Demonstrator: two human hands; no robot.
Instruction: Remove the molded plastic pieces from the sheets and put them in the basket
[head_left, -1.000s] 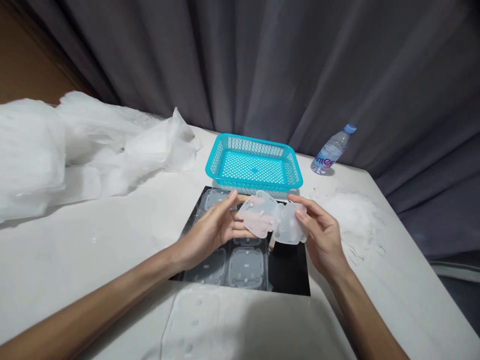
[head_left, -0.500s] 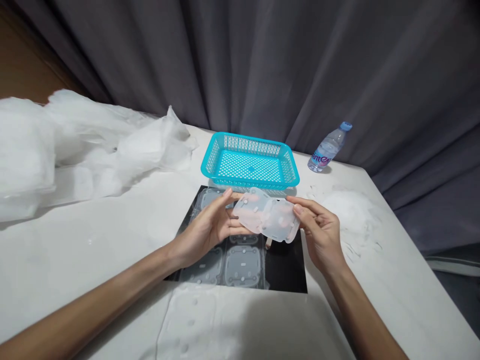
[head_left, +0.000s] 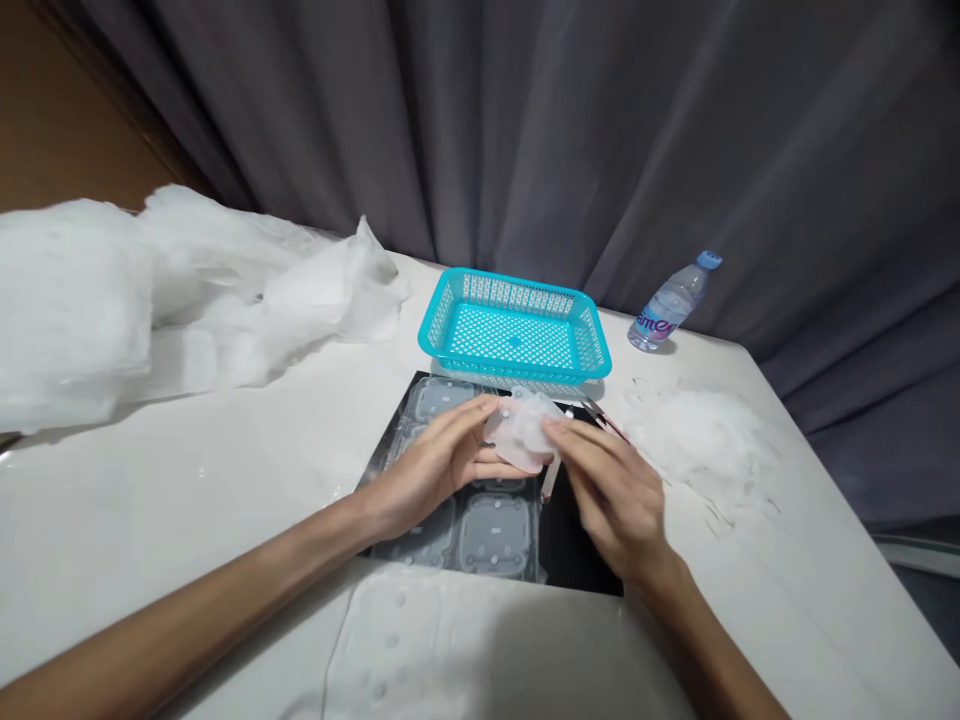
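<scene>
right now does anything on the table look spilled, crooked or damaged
One untidy spot: thin strands straggle from the fluffy white heap on the right, so it looks loosely strewn. The bottle seems to lean, though that may be lens distortion. I see no clear damage.

Both hands (head_left: 517,465) raised, fingers curved
</scene>
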